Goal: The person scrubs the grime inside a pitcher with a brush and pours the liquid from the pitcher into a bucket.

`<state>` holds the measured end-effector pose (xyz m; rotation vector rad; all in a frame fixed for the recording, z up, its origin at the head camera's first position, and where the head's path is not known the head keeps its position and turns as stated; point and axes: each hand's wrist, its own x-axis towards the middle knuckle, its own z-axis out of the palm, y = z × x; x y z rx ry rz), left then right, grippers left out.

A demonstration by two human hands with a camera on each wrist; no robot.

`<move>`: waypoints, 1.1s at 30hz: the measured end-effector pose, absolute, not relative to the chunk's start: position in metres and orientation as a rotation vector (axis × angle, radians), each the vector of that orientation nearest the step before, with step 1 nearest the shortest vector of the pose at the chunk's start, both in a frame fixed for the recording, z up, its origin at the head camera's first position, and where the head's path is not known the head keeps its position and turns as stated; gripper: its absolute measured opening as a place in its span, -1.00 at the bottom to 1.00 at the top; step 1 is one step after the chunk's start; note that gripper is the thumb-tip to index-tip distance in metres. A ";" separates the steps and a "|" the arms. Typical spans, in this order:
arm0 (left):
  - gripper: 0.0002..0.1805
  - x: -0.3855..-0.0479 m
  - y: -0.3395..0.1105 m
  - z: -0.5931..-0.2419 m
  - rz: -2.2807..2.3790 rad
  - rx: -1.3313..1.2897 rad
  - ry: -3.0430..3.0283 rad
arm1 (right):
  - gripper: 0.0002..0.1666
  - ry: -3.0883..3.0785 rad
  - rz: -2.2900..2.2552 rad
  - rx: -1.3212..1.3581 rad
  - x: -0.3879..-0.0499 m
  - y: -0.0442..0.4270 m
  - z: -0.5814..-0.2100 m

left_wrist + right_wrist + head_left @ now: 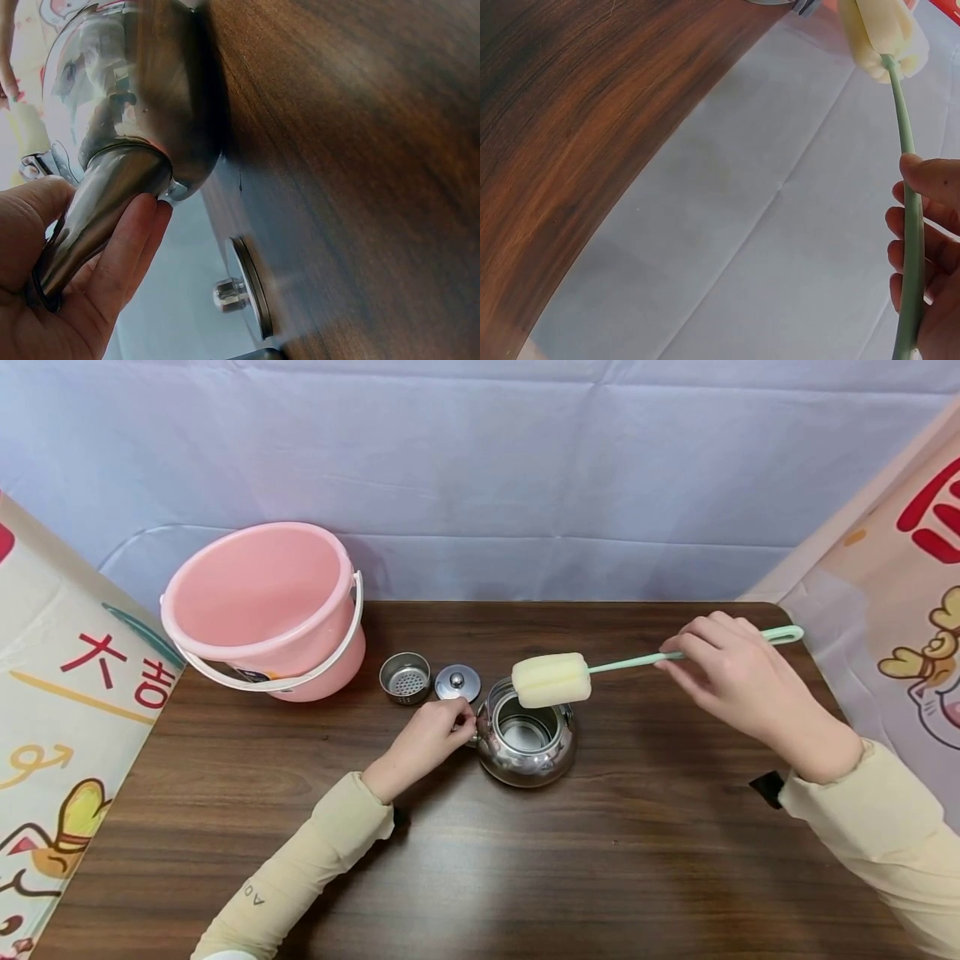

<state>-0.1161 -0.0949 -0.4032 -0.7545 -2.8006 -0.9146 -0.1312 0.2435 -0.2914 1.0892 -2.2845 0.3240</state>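
A shiny steel teapot (528, 768) stands lidless on the wooden table, its mouth facing up. My left hand (426, 737) grips its spout (112, 202), with the thumb on one side and fingers on the other. My right hand (731, 681) pinches the pale green handle (911, 247) of a sponge bottle brush. The brush's cream sponge head (551, 681) hangs level above the teapot's mouth, overlapping its far rim in the head view. Left of the teapot lies its round lid (457, 682), knob up. A perforated steel strainer (405, 678) sits beside the lid.
A pink bucket (258, 585) with a white handle stands at the back left of the table (525, 877). Behind the table hangs a pale cloth (480, 477). Printed cloths with cartoon figures flank both sides.
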 end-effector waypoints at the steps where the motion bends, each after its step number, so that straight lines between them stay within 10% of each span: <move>1: -0.93 -0.116 -0.095 -0.403 -0.913 -0.754 -2.801 | -0.45 -2.282 0.322 1.098 -0.131 0.243 -0.291; 33: -0.93 -0.117 -0.095 -0.404 -0.907 -0.765 -2.787 | -0.52 -2.177 0.244 1.277 -0.130 0.225 -0.292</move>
